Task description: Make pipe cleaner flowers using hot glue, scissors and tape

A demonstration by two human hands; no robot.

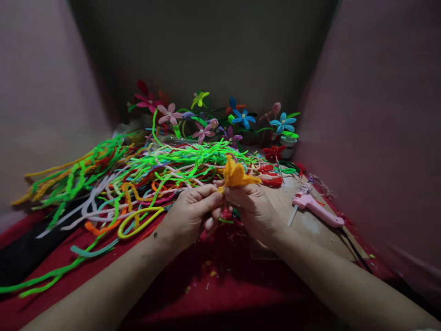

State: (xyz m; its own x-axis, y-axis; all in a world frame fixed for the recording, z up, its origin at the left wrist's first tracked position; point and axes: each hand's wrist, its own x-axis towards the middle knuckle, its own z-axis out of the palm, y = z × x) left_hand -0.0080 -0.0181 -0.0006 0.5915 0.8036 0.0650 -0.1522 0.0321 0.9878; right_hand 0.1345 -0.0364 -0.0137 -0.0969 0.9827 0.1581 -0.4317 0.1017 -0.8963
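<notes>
An orange pipe-cleaner flower with cupped petals is held up between my two hands, over the middle of the table. My left hand pinches the narrow base of the flower, thumb on top. Close beside it, my right hand grips the flower just under its petals, fingers curled. Part of the base is hidden behind my fingers. Left of my left hand lies a pair of yellow-handled scissors or pliers; its working end is covered.
A heap of loose pipe cleaners, mostly green, spreads over the red cloth. Finished fuzzy flowers stand along the back. At right, a pink glue gun with a black cord rests on a brown board. Walls close in on both sides.
</notes>
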